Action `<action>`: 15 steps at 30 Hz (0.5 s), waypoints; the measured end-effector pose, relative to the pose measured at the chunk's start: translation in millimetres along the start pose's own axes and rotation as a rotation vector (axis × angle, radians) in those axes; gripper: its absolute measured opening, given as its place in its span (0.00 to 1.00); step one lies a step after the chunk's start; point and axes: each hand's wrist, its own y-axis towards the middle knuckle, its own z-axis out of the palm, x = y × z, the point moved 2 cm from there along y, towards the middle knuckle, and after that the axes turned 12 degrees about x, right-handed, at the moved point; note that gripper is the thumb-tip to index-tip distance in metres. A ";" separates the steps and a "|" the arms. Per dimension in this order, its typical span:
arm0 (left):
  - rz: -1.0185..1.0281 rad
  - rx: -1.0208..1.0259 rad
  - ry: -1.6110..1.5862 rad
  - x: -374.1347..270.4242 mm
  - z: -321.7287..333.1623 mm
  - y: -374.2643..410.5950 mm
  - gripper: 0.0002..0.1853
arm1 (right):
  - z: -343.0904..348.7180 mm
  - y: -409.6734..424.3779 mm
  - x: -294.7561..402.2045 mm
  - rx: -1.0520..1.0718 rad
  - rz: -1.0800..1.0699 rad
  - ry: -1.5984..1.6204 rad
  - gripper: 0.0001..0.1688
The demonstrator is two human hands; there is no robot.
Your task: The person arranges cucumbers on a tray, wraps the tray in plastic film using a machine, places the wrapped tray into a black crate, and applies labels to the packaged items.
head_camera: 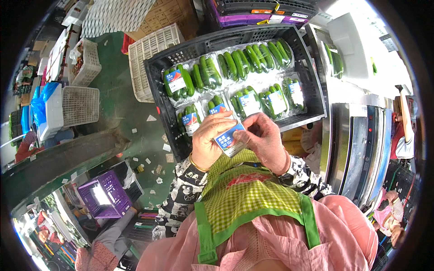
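Observation:
My left hand (pixel 212 137) grips a stack of printed labels (pixel 228 139), blue and red with white lower parts. The thumb and fingertips of my right hand (pixel 266 139) pinch at the stack's upper right edge. Just beyond both hands stands a black plastic crate (pixel 203 44) with two rows of wrapped cucumber packs. A front-row pack (pixel 217 101), partly hidden behind my left hand, bears a label, as do the other visible front packs, such as the one at the right (pixel 294 92). In the back row, the leftmost pack (pixel 178 83) carries a label; the others there show bare wrap.
A white plastic crate (pixel 140 73) stands left of the black one. Purple and black crates (pixel 261 18) are stacked behind it. On the right is metal-framed equipment (pixel 359 152). Paper scraps (pixel 166 147) litter the green floor. Another person (pixel 101 250) is at lower left, near a purple crate (pixel 117 193).

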 end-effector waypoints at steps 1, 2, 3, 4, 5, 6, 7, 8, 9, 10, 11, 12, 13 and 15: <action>-0.025 0.032 -0.067 -0.1 3.7 0.3 0.18 | -1.0 -1.2 3.9 -0.042 -0.002 0.005 0.11; -0.017 -0.003 -0.119 -1.4 7.7 1.9 0.17 | -2.5 -1.9 8.1 -0.084 -0.005 0.010 0.12; -0.058 -0.016 -0.150 -3.0 10.1 1.0 0.16 | -1.9 -2.1 13.3 -0.054 0.023 -0.005 0.14; -0.099 -0.029 -0.181 -5.2 12.1 -0.6 0.15 | -2.0 -1.4 19.2 -0.025 0.050 -0.020 0.16; -0.140 -0.044 -0.212 -6.0 14.2 -1.6 0.14 | -3.1 -0.4 21.8 0.006 0.078 -0.035 0.18; -0.137 -0.080 -0.191 -5.0 15.1 -1.8 0.14 | -6.8 2.6 14.5 0.057 0.081 -0.036 0.22; -0.151 -0.087 -0.212 -4.6 16.4 -2.6 0.14 | -9.4 0.8 12.2 0.062 0.082 -0.089 0.21; -0.166 -0.095 -0.232 -4.2 17.5 -3.5 0.14 | -10.7 -0.4 12.3 0.069 0.085 -0.142 0.20; -0.181 -0.103 -0.252 -2.6 17.4 -4.3 0.14 | -9.8 0.9 14.6 0.075 0.086 -0.194 0.19; -0.144 -0.111 -0.181 -1.4 15.9 -2.9 0.14 | -10.1 2.8 15.6 0.093 0.089 -0.231 0.19; -0.140 -0.119 -0.160 0.7 15.0 -3.5 0.13 | -11.2 5.3 16.2 0.113 0.092 -0.268 0.18; -0.135 -0.124 -0.140 3.7 14.7 -3.6 0.13 | -12.5 7.6 15.9 0.129 0.093 -0.306 0.18; -0.129 -0.129 -0.121 6.3 14.1 -3.7 0.13 | -13.7 9.5 13.0 0.124 0.091 -0.282 0.17; -0.103 -0.146 -0.038 6.4 10.8 -3.1 0.13 | -14.4 12.2 5.5 0.117 0.088 -0.235 0.16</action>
